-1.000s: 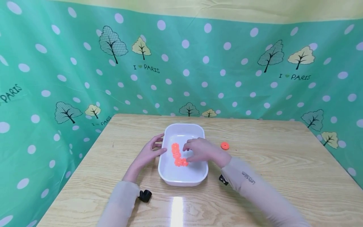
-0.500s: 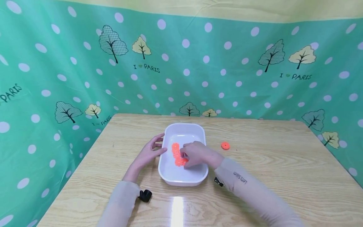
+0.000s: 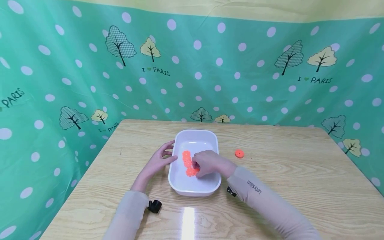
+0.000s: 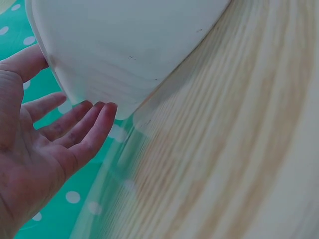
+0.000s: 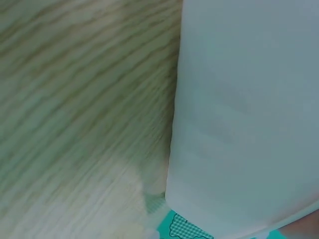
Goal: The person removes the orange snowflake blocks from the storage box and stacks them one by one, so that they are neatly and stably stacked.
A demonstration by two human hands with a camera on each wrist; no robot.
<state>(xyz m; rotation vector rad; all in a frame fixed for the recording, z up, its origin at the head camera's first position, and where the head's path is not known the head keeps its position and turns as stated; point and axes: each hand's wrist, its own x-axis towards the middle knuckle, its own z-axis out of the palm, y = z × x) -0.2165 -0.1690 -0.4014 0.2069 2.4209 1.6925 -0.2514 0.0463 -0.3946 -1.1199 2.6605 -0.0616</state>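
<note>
A white tray stands on the wooden table and holds a short row of orange discs. My right hand reaches into the tray, its fingers curled down and pinching at the near end of that row. My left hand rests open against the tray's left outer wall, its fingers straight. In the left wrist view the left hand touches the tray's wall with its fingertips. The right wrist view shows only the tray's white wall and table grain.
One loose orange disc lies on the table to the right of the tray. A green dotted backdrop closes in the table at the back and both sides. A black strap piece sits at my left wrist.
My right hand moved left and down inside the tray, and its spread fingers curled onto the orange discs. The left hand stayed at the tray's wall.
</note>
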